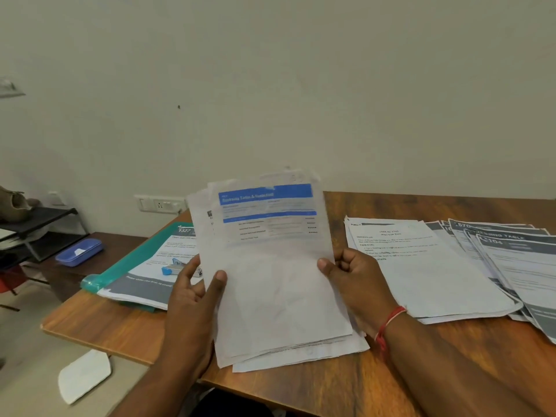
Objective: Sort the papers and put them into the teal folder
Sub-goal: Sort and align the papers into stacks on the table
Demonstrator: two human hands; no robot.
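I hold a stack of papers (276,290) up over the middle of the wooden table (391,371); its top sheet has a blue header. My left hand (192,296) grips the stack's left edge, thumb on the front. My right hand (355,281) grips the right edge, thumb on the front and fingers curled. The teal folder (132,260) lies open at the table's left, with printed sheets (147,284) and a small blue stapler (174,269) on it. More papers (436,266) lie spread on the right.
A fanned pile of grey-headed sheets (517,260) reaches the table's right edge. A blue case (79,251) rests on a lower dark table at left, beside a black rack (36,224). A white sheet (84,374) lies on the floor below the table's front-left corner.
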